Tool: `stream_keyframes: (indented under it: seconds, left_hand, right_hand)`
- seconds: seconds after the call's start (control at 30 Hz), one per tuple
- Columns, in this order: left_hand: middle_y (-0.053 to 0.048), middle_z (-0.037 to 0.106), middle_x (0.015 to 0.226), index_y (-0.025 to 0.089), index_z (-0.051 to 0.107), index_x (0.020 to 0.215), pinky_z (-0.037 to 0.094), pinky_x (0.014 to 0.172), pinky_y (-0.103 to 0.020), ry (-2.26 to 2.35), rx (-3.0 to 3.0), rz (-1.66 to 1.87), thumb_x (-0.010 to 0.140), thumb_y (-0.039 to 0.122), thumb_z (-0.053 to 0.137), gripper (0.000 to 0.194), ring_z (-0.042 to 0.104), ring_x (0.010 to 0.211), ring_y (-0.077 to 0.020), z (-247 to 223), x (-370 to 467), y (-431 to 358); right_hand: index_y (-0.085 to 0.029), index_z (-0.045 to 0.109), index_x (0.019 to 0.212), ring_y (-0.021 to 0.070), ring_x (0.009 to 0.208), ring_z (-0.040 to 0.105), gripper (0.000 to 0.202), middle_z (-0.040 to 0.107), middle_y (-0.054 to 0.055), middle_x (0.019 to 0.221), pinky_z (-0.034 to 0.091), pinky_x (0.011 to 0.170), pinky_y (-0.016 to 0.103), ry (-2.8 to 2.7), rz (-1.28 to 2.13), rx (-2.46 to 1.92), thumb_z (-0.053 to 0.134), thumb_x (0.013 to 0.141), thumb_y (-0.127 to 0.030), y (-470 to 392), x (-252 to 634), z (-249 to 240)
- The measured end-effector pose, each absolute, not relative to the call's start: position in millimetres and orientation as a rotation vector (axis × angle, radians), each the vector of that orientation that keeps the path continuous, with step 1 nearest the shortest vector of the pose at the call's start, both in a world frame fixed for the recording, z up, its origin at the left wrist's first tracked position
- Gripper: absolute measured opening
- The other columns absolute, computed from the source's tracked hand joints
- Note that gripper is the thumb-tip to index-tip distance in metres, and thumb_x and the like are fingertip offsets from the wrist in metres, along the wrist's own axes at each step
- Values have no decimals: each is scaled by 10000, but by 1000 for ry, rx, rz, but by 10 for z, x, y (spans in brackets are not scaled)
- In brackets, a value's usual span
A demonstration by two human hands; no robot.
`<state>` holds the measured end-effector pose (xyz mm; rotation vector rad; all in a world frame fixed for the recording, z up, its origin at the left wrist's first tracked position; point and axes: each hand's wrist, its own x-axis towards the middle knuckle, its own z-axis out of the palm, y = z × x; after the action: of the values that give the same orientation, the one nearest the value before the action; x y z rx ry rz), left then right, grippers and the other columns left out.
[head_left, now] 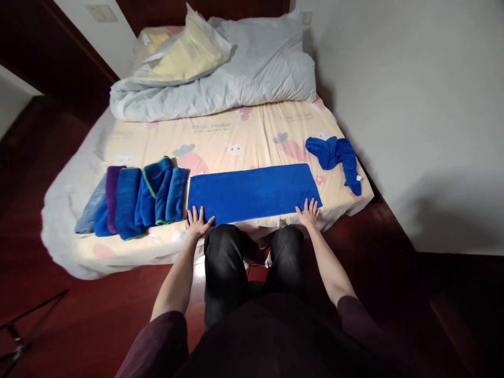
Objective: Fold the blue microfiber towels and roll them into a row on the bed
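A blue towel point(252, 191) lies flat as a long rectangle along the near edge of the bed. On its near left corner rests my left hand point(197, 223), fingers spread. My right hand point(309, 212) lies with fingers apart on the near right corner. Left of the towel is a row of folded towels point(128, 199), mostly blue, with a purple one point(114, 197) and some green edging among them. To the right, a crumpled blue cloth point(328, 152) with a small white tag lies near the bed's right edge.
The bed point(157, 139) has a pale sheet printed with carrots and rabbit faces. A grey-white quilt point(268, 63) is bunched at the far end, its yellow side partly turned up. A white wall point(425, 105) stands at the right. Black stand legs point(23, 336) show at lower left.
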<state>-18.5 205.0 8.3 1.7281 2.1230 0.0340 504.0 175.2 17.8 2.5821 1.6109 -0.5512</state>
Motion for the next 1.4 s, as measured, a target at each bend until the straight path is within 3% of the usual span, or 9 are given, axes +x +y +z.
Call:
stream_keyframes:
  seconds: [0.2, 0.4, 0.9, 1.07, 1.17, 1.3, 1.4]
  left_hand:
    - [-191, -59, 1787, 124, 122, 1726, 62, 1318, -595, 2070, 1703, -68, 868, 868, 452, 1183, -49, 1657, -389, 135, -287, 2024]
    - [-189, -76, 1784, 126, 120, 1725, 52, 1313, -610, 2087, 1705, -49, 881, 800, 512, 1149, -70, 1653, -398, 95, -266, 2043]
    - [-222, -17, 1779, 123, 176, 1718, 129, 1309, -598, 2016, 1711, -113, 797, 890, 571, 1262, -9, 1654, -413, 199, -350, 2108]
    - [-258, 92, 1767, 122, 248, 1703, 214, 1291, -585, 1997, 1732, -194, 853, 842, 541, 1152, 121, 1644, -429, 353, -427, 2073]
    - [-270, 157, 1752, 122, 297, 1688, 307, 1259, -551, 2045, 1717, -238, 910, 703, 556, 1006, 274, 1602, -436, 431, -482, 2057]
    - [-282, 345, 1684, 96, 420, 1628, 324, 1246, -551, 2102, 1713, -303, 967, 484, 522, 773, 351, 1572, -415, 548, -419, 2108]
    - [-244, 428, 1650, 121, 524, 1564, 279, 1260, -588, 2060, 1834, -198, 994, 443, 488, 655, 315, 1584, -418, 645, -185, 2194]
  right_hand:
    - [-143, -21, 1725, 338, 1654, -143, 1001, -186, 133, 1780, -23, 1308, 616, 1626, -651, 2545, 239, 994, -777, 1815, 5108, 163]
    - [-131, -24, 1723, 356, 1648, -153, 990, -180, 145, 1781, -35, 1300, 638, 1642, -622, 2590, 235, 998, -754, 1826, 5093, 38]
    - [-148, -38, 1723, 345, 1653, -149, 990, -186, 138, 1781, -17, 1304, 629, 1570, -681, 2516, 257, 991, -747, 1882, 5112, 156]
    - [-152, -7, 1727, 354, 1659, -118, 1018, -170, 153, 1782, 11, 1306, 630, 1546, -707, 2457, 314, 978, -763, 1912, 5120, 320]
    - [-131, 45, 1727, 373, 1664, -32, 1001, -83, 201, 1786, 55, 1299, 647, 1520, -666, 2415, 339, 990, -741, 1943, 5097, 455]
    - [-86, 208, 1706, 416, 1653, 70, 896, 71, 257, 1773, 32, 1292, 668, 1558, -464, 2383, 451, 1019, -608, 1971, 4949, 631]
    - [-106, 266, 1695, 387, 1662, 37, 765, 77, 210, 1786, 33, 1304, 654, 1884, -288, 2304, 465, 1046, -458, 1996, 4681, 740]
